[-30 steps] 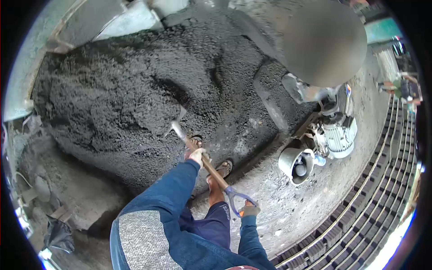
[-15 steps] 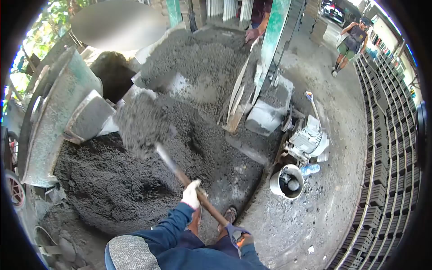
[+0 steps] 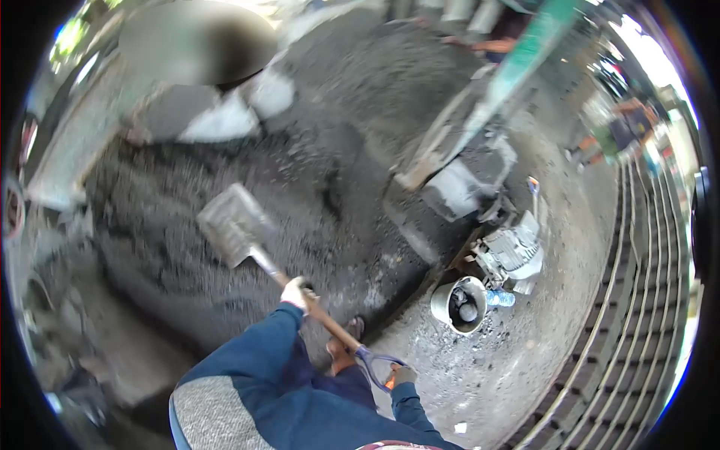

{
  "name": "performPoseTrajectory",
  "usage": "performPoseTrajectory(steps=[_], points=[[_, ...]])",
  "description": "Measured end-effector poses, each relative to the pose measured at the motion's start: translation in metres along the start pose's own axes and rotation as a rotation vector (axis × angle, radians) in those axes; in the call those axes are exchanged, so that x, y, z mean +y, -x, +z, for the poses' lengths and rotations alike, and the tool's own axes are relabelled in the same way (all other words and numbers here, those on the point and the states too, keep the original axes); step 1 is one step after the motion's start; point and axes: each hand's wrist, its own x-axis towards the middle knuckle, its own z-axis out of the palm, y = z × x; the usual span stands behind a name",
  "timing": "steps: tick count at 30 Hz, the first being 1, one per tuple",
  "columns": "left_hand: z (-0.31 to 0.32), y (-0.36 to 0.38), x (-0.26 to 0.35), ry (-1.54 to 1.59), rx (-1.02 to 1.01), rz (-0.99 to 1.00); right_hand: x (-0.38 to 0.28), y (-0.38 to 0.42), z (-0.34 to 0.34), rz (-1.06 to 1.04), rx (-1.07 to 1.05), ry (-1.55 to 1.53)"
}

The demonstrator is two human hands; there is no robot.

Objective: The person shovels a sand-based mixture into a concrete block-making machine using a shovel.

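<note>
A shovel (image 3: pixel 235 225) with a square metal blade and wooden shaft reaches out over the dark, damp mix (image 3: pixel 300 202). The blade looks nearly bare, with a thin grey coating on it. Wrapped round the lower part of the shaft is my left hand (image 3: pixel 299 295), in a whitish glove. At the other end, my right hand (image 3: pixel 400 376) grips the purple D-shaped handle, and a bit of orange shows at the fingers. One sandaled foot shows beneath the shaft.
Right of the pile are an electric motor (image 3: pixel 510 247), a bucket (image 3: pixel 459 305) with things inside and a plastic bottle (image 3: pixel 500 298). A green post (image 3: pixel 517 67) slants behind. Stacked blocks (image 3: pixel 600 322) line the right. Another person (image 3: pixel 626 131) walks there; someone's arm (image 3: pixel 491 46) shows at the back.
The load of mix has left the shovel blade, which is now lower and drawn back toward me. Both hands have kept their hold. My view has turned and is blurred.
</note>
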Motion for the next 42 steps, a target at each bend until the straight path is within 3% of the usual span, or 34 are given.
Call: performPoseTrajectory(steps=[2, 4, 5, 6, 8, 10, 12, 13, 15, 16, 17, 20, 21, 24, 27, 30, 33, 36, 37, 40, 42], points=[[-0.019, -0.001, -0.069, -0.019, 0.073, -0.027, -0.009, 0.056, -0.063, -0.094, 0.003, 0.406], [-0.024, 0.016, -0.13, -0.03, 0.011, -0.242, -0.016, 0.09, -0.124, -0.157, -0.016, 0.732], [-0.025, 0.008, -0.167, -0.013, 0.053, -0.213, -0.024, 0.102, -0.152, -0.131, -0.002, 0.752], [-0.032, 0.0, -0.202, 0.057, 0.003, -0.334, -0.034, 0.11, -0.175, -0.1, 0.014, 0.741], [-0.026, 0.016, -0.227, 0.146, -0.029, -0.475, -0.053, 0.118, -0.211, -0.038, 0.052, 0.632], [-0.028, -0.001, -0.214, 0.232, 0.029, -0.536, -0.056, 0.094, -0.24, -0.002, -0.001, 0.278], [-0.065, -0.029, -0.115, 0.272, 0.128, -0.283, -0.043, 0.046, -0.259, 0.077, -0.167, -0.288], [-0.078, -0.032, -0.052, 0.287, 0.17, -0.155, -0.075, 0.045, -0.165, 0.024, -0.05, -0.121], [-0.155, -0.109, 0.041, 0.267, 0.127, -0.253, -0.183, 0.075, 0.068, -0.018, 0.203, 0.237], [-0.164, -0.117, 0.057, 0.282, 0.125, -0.174, -0.172, 0.063, 0.09, -0.061, 0.106, 0.008], [-0.183, -0.129, 0.053, 0.323, 0.044, -0.124, -0.14, 0.036, 0.091, -0.143, 0.13, 0.158], [-0.195, -0.077, 0.071, 0.232, 0.231, -0.039, -0.125, 0.059, 0.114, 0.081, 0.168, -0.039], [-0.207, -0.071, 0.072, 0.237, 0.233, 0.033, -0.127, 0.073, 0.121, 0.048, 0.066, -0.051], [-0.23, -0.044, 0.096, 0.238, 0.238, 0.056, -0.158, 0.12, 0.141, 0.293, -0.03, -0.155], [-0.221, 0.007, 0.114, 0.222, 0.345, 0.039, -0.129, 0.114, 0.135, 0.351, -0.271, -0.259], [-0.206, 0.042, 0.108, 0.202, 0.348, 0.121, -0.121, 0.133, 0.114, 0.503, -0.346, -0.361], [-0.174, 0.068, 0.091, 0.119, 0.313, 0.13, -0.109, 0.167, 0.084, 0.441, -0.219, -0.406], [-0.122, 0.091, 0.067, -0.006, 0.192, 0.097, 0.03, 0.107, 0.047, -0.018, -0.386, -0.277], [-0.094, 0.107, 0.063, -0.037, 0.16, 0.055, 0.02, 0.131, 0.033, 0.288, -0.425, -0.678], [-0.025, 0.115, 0.043, -0.136, 0.037, 0.015, 0.008, 0.156, 0.025, 0.341, -0.254, -0.673], [0.032, 0.134, 0.036, -0.269, -0.04, 0.11, -0.009, 0.155, 0.027, 0.377, -0.264, -0.85]])
